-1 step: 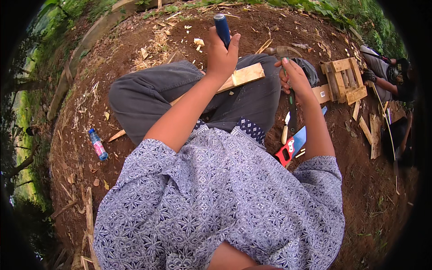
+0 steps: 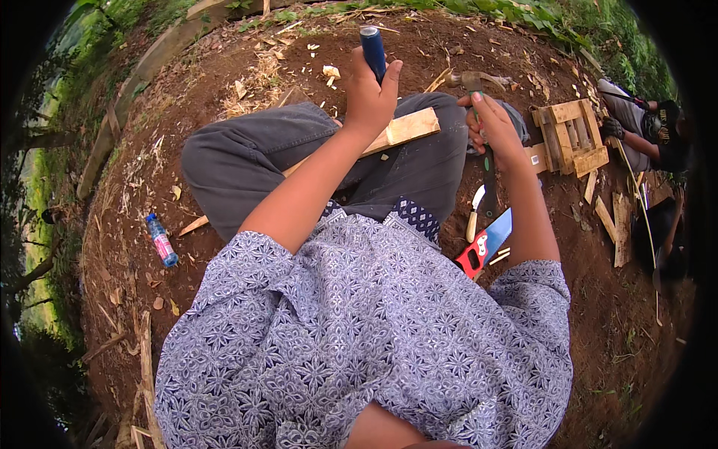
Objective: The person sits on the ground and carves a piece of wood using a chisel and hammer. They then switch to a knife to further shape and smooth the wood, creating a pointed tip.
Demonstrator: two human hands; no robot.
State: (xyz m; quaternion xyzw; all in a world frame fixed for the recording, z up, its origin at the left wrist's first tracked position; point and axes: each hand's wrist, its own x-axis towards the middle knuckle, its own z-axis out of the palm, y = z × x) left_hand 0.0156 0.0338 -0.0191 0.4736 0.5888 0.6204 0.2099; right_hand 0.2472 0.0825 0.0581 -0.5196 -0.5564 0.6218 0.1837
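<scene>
My left hand (image 2: 372, 97) is wrapped round the upright blue handle of a chisel (image 2: 372, 54) with a metal cap; its lower part is hidden behind the hand. Under that forearm a pale wooden board (image 2: 413, 127) lies across my crossed legs, with a cut edge near my wrist. My right hand (image 2: 495, 129) grips a claw hammer (image 2: 490, 176) by its dark green and black handle, beside my right knee. The hammer's head points away from me, past the fingers.
A white-bladed knife (image 2: 474, 213) and a red-handled saw (image 2: 479, 251) lie by my right thigh. Farther right stands a small wooden frame (image 2: 570, 135), near another person (image 2: 643, 138). A plastic bottle (image 2: 161, 241) lies at left. Wood chips (image 2: 330, 72) litter the soil.
The hammer's head has shifted slightly right and away from me. My left hand and the chisel have moved a little right. Both grips stay the same.
</scene>
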